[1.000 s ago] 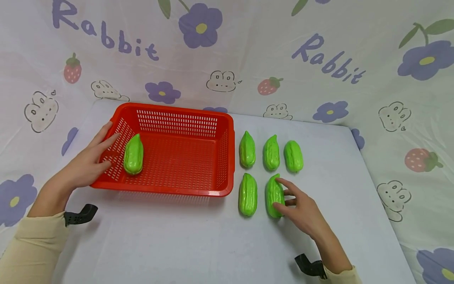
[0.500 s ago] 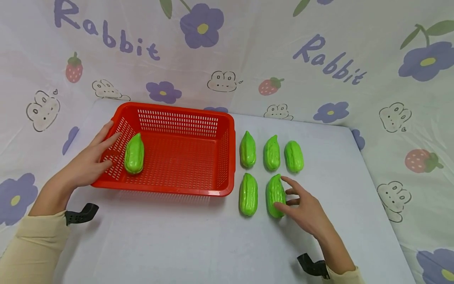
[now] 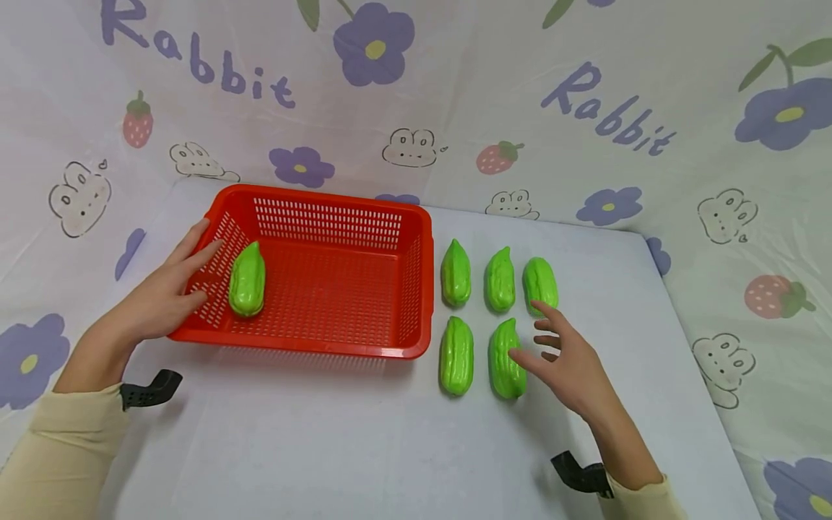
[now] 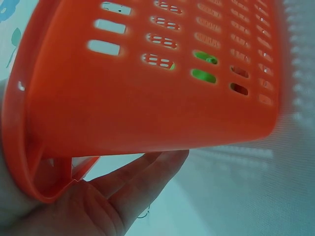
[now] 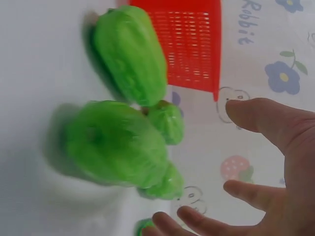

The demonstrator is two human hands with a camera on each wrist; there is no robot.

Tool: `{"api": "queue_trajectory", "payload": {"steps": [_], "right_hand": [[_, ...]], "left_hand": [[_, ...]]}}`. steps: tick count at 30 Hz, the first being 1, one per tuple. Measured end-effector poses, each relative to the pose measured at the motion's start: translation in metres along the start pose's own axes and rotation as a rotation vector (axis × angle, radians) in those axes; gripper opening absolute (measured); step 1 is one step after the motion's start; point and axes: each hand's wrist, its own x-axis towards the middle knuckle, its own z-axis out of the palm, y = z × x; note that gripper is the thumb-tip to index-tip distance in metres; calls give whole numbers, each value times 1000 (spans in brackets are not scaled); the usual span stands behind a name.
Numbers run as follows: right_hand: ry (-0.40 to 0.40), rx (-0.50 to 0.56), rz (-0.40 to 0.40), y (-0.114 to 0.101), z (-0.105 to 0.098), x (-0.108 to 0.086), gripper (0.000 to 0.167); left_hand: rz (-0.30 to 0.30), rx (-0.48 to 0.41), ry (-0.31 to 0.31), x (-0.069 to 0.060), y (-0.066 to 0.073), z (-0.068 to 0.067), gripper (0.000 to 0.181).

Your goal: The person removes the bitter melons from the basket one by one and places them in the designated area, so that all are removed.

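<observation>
My left hand (image 3: 156, 296) grips the left rim of a red perforated plastic basket (image 3: 312, 349); in the left wrist view, fingers (image 4: 152, 179) lie along its outer wall. Inside, near that side, rests one glossy green bitter melon (image 3: 247, 280). My right hand (image 3: 568, 365) is raised, fingers spread and loosely bent, just right of the front-row melon (image 3: 505, 361). Its thumb overlaps that melon in the head view, but in the right wrist view (image 5: 261, 172) the hand looks apart from it and holds nothing.
Another melon (image 3: 457, 357) lies to the left in the front row. Behind are three more: a left one (image 3: 456, 274), a middle one (image 3: 500, 282) and a right one (image 3: 539, 282). All lie on the white table (image 3: 312, 448), right of the basket. Printed cloth (image 3: 455, 87) hangs behind.
My right hand has lifted and drawn back to the right, off the front-row melon, its fingers spreading. That melon stays where it was. The left hand keeps its place on the basket.
</observation>
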Motion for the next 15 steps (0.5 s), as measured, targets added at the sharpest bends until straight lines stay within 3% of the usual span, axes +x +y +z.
{"api": "queue_trajectory", "payload": {"steps": [15], "right_hand": [[7, -35, -124, -56, -16, 22, 87]], "left_hand": [[-20, 3, -4, 1, 1, 1, 80]]}}
